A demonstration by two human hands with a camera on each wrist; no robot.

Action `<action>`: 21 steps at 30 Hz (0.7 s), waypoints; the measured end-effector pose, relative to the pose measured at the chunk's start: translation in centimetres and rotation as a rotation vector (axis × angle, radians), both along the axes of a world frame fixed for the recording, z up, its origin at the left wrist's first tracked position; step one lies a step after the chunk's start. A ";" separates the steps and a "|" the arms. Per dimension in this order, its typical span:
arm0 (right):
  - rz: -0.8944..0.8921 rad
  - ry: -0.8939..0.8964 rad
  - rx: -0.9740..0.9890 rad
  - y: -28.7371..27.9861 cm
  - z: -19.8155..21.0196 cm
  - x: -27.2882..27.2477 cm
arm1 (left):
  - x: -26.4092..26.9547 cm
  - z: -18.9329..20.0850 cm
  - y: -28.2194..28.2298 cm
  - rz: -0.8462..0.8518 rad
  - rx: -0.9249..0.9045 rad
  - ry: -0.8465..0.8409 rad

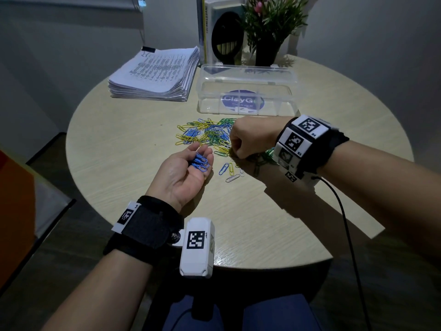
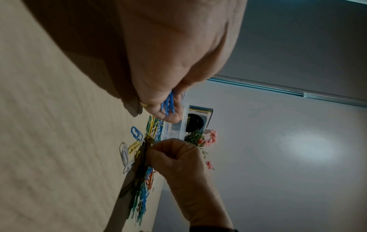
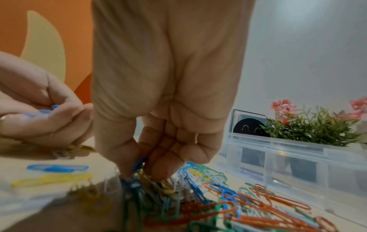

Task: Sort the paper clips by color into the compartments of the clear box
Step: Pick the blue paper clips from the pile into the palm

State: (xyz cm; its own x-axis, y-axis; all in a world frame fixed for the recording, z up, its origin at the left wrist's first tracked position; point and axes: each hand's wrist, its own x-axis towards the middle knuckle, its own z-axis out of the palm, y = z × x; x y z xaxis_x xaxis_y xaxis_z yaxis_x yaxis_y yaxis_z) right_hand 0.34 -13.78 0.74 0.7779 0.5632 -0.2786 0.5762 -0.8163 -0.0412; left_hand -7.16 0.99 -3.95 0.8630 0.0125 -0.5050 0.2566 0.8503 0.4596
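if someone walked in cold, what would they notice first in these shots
The bright tangle of paper clips in blue, yellow, green, orange and white, spread mid-table in front of the clear box, whose lid is open and whose compartments look empty. Next, the left hand, palm up, cupping a bunch of blue clips, while the right hand pinches into the pile beside it.

Dim room, light pooled on the round pale wood-grain table (image 1: 114,149), corners falling to dark vignette. Hard arm shadows across the tabletop. Soft glare patch on the grey wall (image 2: 309,150). Wrist views noisy, edge-warped; near loose coloured paper clips (image 3: 59,179) blurred.
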 end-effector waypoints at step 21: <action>-0.065 0.007 0.053 -1.1 0.8 1.0 | -0.3 -0.1 0.7 -0.002 -0.021 -0.004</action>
State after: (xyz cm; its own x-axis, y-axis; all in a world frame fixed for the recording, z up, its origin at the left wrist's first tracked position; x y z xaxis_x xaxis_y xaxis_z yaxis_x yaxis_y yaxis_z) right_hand 1.37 -14.83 1.54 0.8115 0.5259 -0.2549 0.5218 -0.8484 -0.0891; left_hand -7.48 1.65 -4.02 0.8651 0.0000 -0.5015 0.2568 0.8590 0.4430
